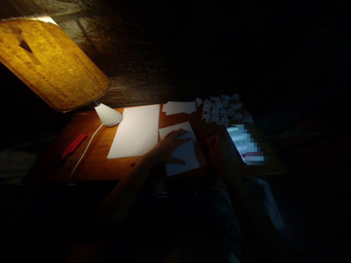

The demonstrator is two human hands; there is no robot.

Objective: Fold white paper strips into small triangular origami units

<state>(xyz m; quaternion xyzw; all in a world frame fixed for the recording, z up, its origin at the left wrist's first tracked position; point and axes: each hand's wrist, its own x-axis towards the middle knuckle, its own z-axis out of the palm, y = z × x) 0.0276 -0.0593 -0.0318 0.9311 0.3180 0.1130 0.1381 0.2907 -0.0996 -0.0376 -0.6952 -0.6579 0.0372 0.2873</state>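
Observation:
My left hand lies flat with its fingers spread on a white sheet of paper, pressing it against the wooden table. Just right of that sheet is my right hand, in deep shadow. Its fingers look curled closed, and whatever they hold is too dark to make out. A larger stack of white paper lies to the left of the sheet, close to my left forearm. Behind the sheet are some smaller white paper pieces.
A lit lamp with a printed shade and white base stands at the left on the wooden table. Its cord runs past a red-handled tool. Many folded paper shapes sit back right, behind a glowing phone.

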